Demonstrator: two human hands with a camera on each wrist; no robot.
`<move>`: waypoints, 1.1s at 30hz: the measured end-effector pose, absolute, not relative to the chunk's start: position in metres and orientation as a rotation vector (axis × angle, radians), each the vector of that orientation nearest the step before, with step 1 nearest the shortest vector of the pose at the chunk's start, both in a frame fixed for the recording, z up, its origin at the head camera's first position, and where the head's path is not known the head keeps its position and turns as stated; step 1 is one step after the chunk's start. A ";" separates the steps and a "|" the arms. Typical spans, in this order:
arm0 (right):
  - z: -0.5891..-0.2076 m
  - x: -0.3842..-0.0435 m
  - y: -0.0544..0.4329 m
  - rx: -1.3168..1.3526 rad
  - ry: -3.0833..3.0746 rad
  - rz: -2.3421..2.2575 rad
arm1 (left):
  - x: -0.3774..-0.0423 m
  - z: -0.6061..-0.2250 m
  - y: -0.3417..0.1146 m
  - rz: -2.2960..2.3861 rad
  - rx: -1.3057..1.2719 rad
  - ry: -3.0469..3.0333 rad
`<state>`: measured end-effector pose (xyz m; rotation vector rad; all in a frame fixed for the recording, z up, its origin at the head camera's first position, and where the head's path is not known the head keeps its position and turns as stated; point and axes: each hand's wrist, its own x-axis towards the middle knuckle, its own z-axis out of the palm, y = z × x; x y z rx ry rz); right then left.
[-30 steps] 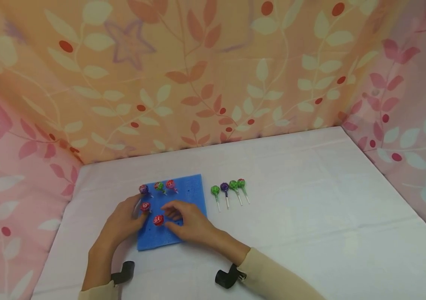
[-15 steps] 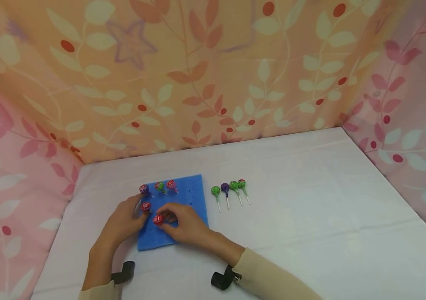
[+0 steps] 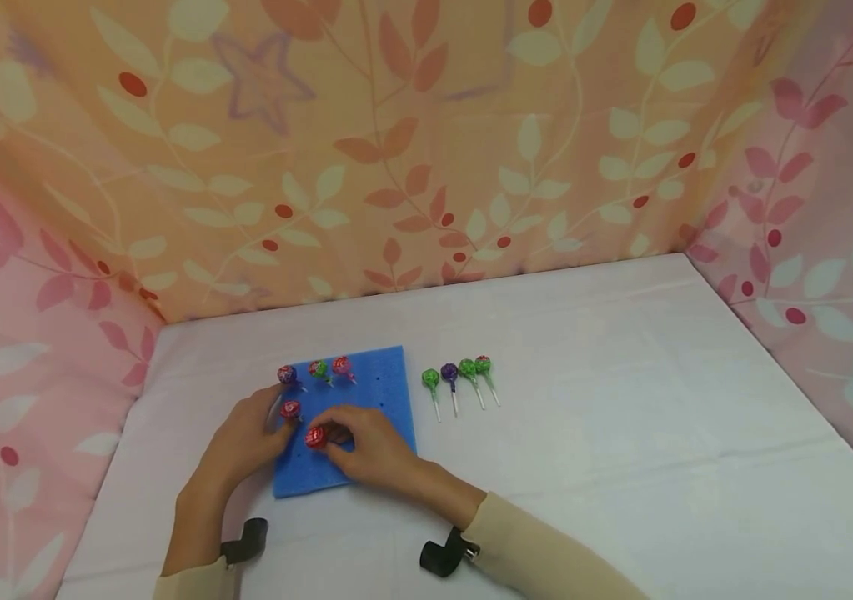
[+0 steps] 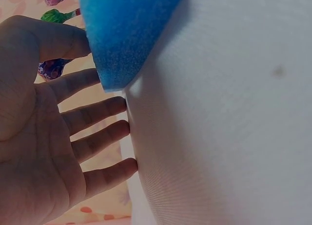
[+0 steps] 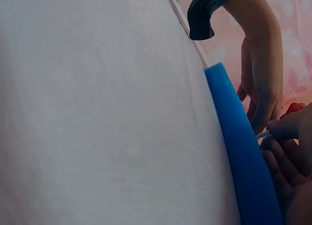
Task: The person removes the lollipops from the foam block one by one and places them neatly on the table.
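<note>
A blue foam board (image 3: 392, 392) lies on the white table. My right hand (image 3: 379, 450) pinches a red-wrapped lollipop (image 3: 315, 437) over the board's lower middle. In the right wrist view its white stick (image 5: 263, 134) meets the foam's upper face, with the thumb and fingertips around it. My left hand (image 3: 244, 437) rests against the board's left edge, fingers extended; in the left wrist view the thumb and index finger touch the foam. Another red lollipop (image 3: 290, 409) stands near the left thumb. Along the board's back stand purple (image 3: 287, 374), green (image 3: 318, 368) and pinkish-red (image 3: 341, 365) lollipops.
To the right of the board lies a row of loose lollipops: a green one (image 3: 430, 378), a purple one (image 3: 449, 372) and two more green ones (image 3: 467, 368). Small holes dot the foam. Floral cloth (image 3: 426, 167) walls in the table's back and sides.
My right hand has moved slightly left and its fingers have closed from beside the red lollipop to pinch it. The left hand stays at the board's edge.
</note>
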<state>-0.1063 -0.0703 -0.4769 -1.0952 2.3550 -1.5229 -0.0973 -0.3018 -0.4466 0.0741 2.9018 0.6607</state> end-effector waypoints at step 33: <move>-0.463 -0.104 -0.062 -1.051 2.236 -1.770 | -0.098 -0.447 -0.301 0.637 0.051 2.884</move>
